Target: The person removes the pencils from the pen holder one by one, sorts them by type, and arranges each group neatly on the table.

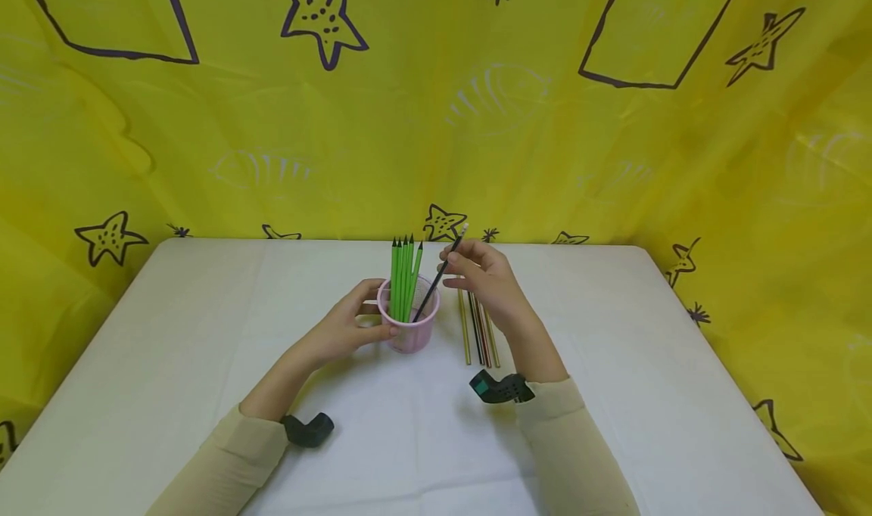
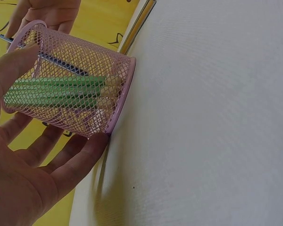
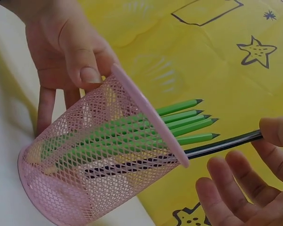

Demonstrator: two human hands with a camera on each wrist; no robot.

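Observation:
A pink mesh pencil cup [image 1: 412, 338] stands on the table, and my left hand [image 1: 349, 323] grips it round its side. Several green pencils [image 3: 188, 123] are in the cup, dark tips up. My right hand [image 1: 487, 278] pinches a black pencil [image 1: 439, 274] near its upper end, which has a pale eraser. The pencil slants down through the cup's rim, its lower part inside the mesh [image 2: 68, 66]. In the right wrist view, the lower end of the black pencil stops short of the cup's base.
Several gold, black and red pencils [image 1: 477, 331] lie side by side on the white table [image 1: 368, 455], right of the cup and below my right hand. A yellow patterned cloth [image 1: 409, 122] hangs behind the table and along its sides.

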